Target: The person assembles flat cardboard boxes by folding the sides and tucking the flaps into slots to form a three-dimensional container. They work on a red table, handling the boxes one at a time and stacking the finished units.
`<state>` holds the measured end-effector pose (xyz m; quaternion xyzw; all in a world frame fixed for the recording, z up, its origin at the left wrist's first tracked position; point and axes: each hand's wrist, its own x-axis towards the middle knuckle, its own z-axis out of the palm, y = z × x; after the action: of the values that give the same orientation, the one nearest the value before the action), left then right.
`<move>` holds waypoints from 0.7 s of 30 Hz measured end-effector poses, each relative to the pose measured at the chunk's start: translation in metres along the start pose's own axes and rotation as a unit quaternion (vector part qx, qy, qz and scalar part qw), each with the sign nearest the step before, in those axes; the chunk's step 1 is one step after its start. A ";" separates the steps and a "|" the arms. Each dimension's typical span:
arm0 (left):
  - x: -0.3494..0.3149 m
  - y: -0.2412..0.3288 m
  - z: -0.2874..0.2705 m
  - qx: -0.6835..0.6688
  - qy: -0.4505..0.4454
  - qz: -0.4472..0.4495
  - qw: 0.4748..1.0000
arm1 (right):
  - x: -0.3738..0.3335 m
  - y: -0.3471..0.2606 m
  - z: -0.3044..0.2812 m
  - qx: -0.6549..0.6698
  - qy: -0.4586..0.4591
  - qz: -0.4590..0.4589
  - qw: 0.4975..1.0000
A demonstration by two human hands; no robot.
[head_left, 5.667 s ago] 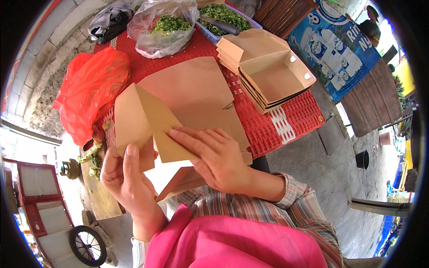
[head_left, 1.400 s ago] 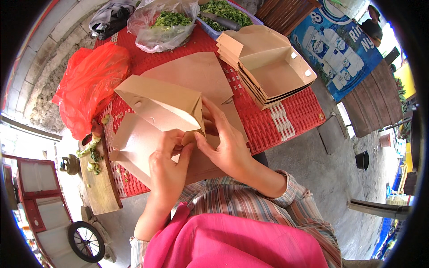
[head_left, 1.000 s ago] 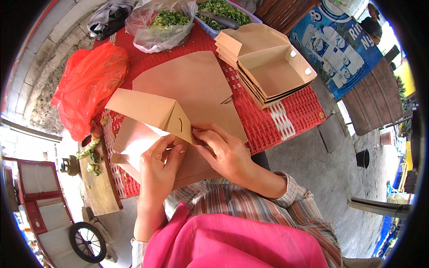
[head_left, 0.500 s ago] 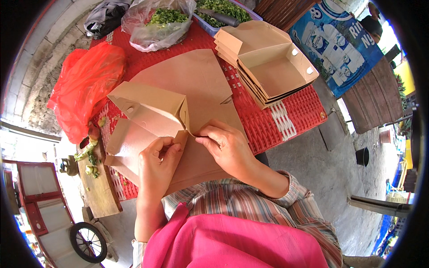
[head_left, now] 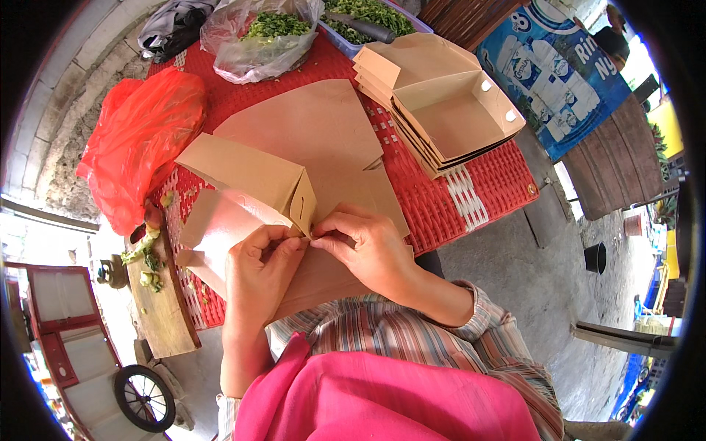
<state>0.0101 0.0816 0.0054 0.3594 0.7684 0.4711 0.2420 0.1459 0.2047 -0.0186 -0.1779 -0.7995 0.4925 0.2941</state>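
Observation:
A partly folded brown cardboard box [head_left: 254, 170] lies in front of me, one side wall raised and slanting, its pale inner face showing at the left. My left hand [head_left: 263, 266] pinches the box's near edge with thumb and forefinger. Right beside it, my right hand [head_left: 359, 242] pinches the corner flap of the same box, and the fingertips of both hands almost meet there. A slit shows in the end flap just above the fingers. Beneath the box lie flat brown cardboard sheets [head_left: 323, 117], partly covered by it and my hands.
Folded open boxes [head_left: 456, 110] are stacked at the far right of the red woven table [head_left: 471, 195]. A red plastic bag [head_left: 143, 140] sits at the left. Chopped greens fill a clear bag [head_left: 257, 55] and a blue tub [head_left: 346, 45] with a knife [head_left: 360, 28] at the back.
The box's raised wall has tilted inward toward me, and its end flap has turned into view. My right hand has moved left and down, close to my left fingertips.

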 end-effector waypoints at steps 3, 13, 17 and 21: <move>-0.001 -0.001 0.000 0.007 0.003 0.004 1.000 | 0.000 -0.004 0.001 -0.034 0.021 -0.014 0.999; -0.009 0.007 0.003 0.020 0.028 0.049 0.998 | -0.003 -0.004 0.005 -0.047 0.036 -0.042 0.997; -0.014 0.015 0.011 0.077 0.049 0.105 0.990 | -0.002 -0.004 0.007 -0.041 0.047 -0.037 0.997; -0.012 0.015 0.007 0.041 0.040 0.108 0.992 | -0.001 -0.005 0.003 -0.027 0.038 -0.030 0.998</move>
<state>0.0276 0.0805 0.0166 0.4309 0.7528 0.4764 0.1436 0.1444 0.1999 -0.0160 -0.1801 -0.8059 0.4546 0.3338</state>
